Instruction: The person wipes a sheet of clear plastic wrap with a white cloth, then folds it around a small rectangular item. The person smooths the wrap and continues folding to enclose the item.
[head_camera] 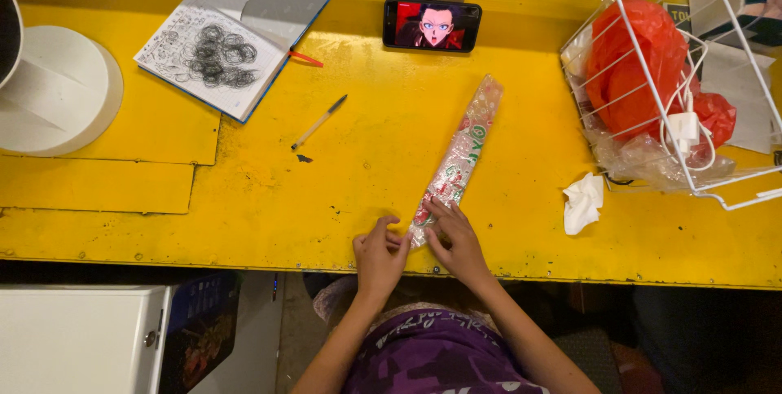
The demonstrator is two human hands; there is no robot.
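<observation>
A long narrow clear plastic packet (458, 156) with red and green print lies slantwise on the yellow table (366, 158), its near end by the front edge. My right hand (456, 241) rests on that near end, fingers pinching the plastic. My left hand (379, 254) sits just left of it, fingertips touching the packet's bottom corner.
An open notebook (232, 31) with a pile of small dark rings lies at the back left, a pen (319, 122) beside it. A phone (432, 25) stands at the back. A white wire basket (676, 84) with a red bag sits right. A crumpled tissue (584, 202) lies near it.
</observation>
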